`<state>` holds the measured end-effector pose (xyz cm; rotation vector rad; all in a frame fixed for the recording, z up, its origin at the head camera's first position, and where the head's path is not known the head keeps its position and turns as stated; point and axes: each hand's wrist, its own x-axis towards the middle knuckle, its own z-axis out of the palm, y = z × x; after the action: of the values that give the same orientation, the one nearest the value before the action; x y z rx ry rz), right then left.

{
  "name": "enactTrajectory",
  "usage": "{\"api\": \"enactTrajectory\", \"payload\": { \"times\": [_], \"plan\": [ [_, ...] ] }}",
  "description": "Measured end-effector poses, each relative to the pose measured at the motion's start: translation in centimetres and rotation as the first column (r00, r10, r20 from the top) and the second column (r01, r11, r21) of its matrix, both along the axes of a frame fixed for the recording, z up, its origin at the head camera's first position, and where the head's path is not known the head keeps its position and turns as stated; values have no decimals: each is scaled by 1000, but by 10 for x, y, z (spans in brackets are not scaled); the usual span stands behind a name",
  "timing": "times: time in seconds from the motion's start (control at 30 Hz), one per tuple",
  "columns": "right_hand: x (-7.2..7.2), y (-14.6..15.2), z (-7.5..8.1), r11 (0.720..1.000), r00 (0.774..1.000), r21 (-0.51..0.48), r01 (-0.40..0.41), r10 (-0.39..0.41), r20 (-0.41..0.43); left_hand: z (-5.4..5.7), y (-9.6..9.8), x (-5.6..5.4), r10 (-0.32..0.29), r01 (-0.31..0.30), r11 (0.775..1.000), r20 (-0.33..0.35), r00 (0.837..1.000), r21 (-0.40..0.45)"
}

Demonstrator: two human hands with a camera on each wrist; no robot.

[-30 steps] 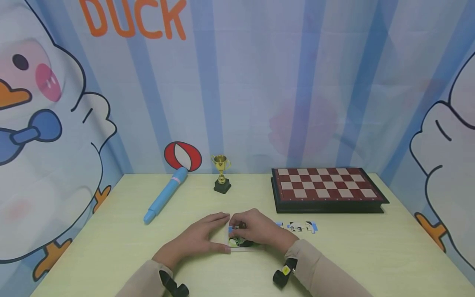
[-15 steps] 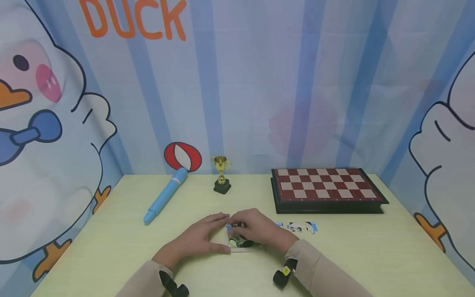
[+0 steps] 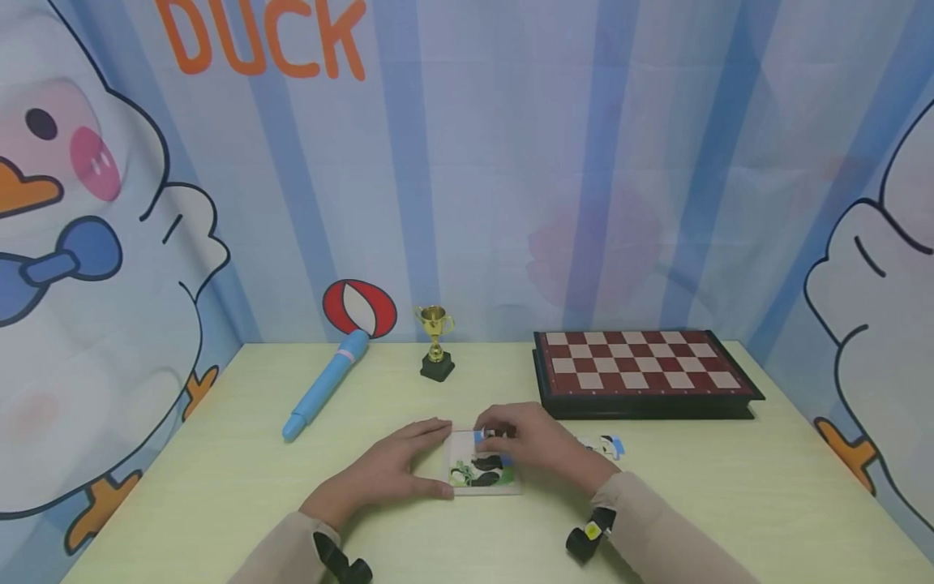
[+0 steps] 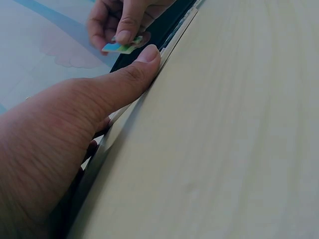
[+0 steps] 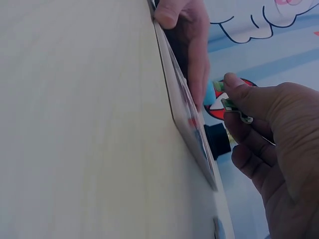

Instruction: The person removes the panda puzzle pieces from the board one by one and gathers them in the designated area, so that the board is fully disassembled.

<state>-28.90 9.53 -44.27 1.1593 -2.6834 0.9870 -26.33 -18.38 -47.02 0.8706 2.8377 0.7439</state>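
A small panda jigsaw puzzle lies in a pale tray (image 3: 487, 491) in front of me, with printed pieces (image 3: 485, 472) along its lower part. My left hand (image 3: 390, 462) rests at the tray's left side, fingers straight, thumb at the lower corner and fingertips near the upper one. In the left wrist view its thumb (image 4: 127, 82) lies along the tray's edge. My right hand (image 3: 536, 438) pinches a blue and green puzzle piece (image 4: 117, 48) between thumb and fingers, above the tray. The right wrist view shows that piece raised over the tray, partly covered by the thumb (image 5: 244, 89).
Loose puzzle pieces (image 3: 611, 446) lie right of the tray, partly behind my right hand. Beyond them stands a folded chessboard box (image 3: 645, 373). Toward the back are a gold trophy cup (image 3: 435, 345) and a blue stick-like tube (image 3: 324, 385). A printed curtain (image 3: 481, 162) hangs behind the table.
My right hand has moved right and lifted from the tray's left part with a puzzle piece in its fingers, baring more of the tray. My left hand has stayed in place.
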Motion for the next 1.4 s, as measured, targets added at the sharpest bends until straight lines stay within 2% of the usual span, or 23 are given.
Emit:
{"api": "enactTrajectory", "payload": {
  "times": [0.23, 0.47, 0.77, 0.97, 1.4],
  "plan": [
    [6, 35, -3, 998, 997, -10, 65, -65, 28, 1, 2, 1, 6, -6, 1000, -11, 1000, -12],
    [15, 64, -7, 992, 989, 32, 123, -126, 75, -1, 2, 1, 2, -2, 1000, -4, 1000, -3],
    [26, 79, -9, 999, 989, 23, 45, -48, 136, 2, 2, 2, 9, -9, 1000, 3, 1000, -6],
    [26, 83, -9, 1000, 994, 19, -5, 3, 108, 2, 3, 3, 10, -10, 1000, 7, 1000, -7],
    [20, 89, -12, 997, 998, 72, -35, 31, 56, 4, 2, 4, 10, -10, 1000, 13, 1000, 9]
  ]
}}
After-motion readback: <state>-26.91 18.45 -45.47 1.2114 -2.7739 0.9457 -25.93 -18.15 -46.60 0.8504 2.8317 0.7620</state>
